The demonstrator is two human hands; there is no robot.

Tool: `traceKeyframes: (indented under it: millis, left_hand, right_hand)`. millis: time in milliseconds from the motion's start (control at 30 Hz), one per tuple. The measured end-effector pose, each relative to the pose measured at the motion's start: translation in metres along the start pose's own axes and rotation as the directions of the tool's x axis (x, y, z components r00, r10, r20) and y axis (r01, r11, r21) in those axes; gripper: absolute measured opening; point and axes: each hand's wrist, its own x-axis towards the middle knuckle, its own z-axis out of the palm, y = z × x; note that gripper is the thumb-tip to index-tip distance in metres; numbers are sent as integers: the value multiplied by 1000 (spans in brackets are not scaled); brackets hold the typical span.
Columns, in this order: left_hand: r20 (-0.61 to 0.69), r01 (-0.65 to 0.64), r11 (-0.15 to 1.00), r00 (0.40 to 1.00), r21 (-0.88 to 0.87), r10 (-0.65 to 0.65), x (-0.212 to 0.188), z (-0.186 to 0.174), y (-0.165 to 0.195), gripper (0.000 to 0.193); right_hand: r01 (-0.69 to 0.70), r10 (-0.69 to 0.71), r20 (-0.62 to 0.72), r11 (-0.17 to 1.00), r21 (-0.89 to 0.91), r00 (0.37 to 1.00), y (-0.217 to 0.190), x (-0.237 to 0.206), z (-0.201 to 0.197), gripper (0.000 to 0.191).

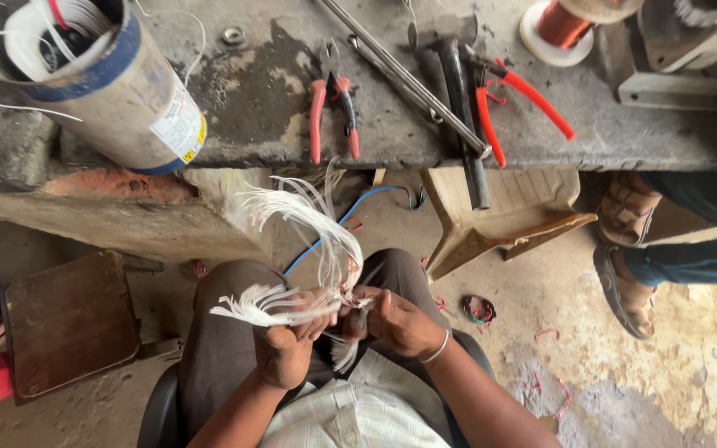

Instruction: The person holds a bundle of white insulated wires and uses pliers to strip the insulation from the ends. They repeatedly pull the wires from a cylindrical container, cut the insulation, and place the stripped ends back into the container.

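White strips (309, 241), thin, flat and glossy, form a loose bundle over my lap. They are narrow and springy: one spray arcs up toward 12 o'clock and curls over, another fans out flat toward 9 o'clock with frayed, uneven ends, and a short tuft hangs down toward 6 o'clock between my wrists. All of them gather at one point where my two hands meet.

My left hand (286, 344) is closed in a fist around the gathered part, fingers curled tight on the sideways spray. My right hand (400, 319), with a metal bangle (437, 348) at the wrist, is closed too, fingertips pinching the strips just beside the left thumb.

At 12 o'clock stands a stained workbench (259, 108). On it lie red-handled pliers (331, 104), a second red-handled tool (512, 104) and a hammer (462, 116). A cylindrical motor body (118, 83) with white leads sits at 10 o'clock, a copper wire spool (562, 25) at 1 o'clock. Another person's sandalled feet (628, 249) rest at 3 o'clock.
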Motion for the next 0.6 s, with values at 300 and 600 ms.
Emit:
traceKeyframes:
  millis: [300, 600]
  left_hand:
    - [-417, 257, 748, 908, 612, 29, 15, -35, 30, 35]
    - [-644, 299, 954, 733, 15, -220, -5, -71, 29, 36]
  right_hand:
    - [189, -213, -260, 975, -114, 942, 18, 7, -12, 67]
    - [151, -406, -129, 590, -793, 905, 5, 8, 22, 62]
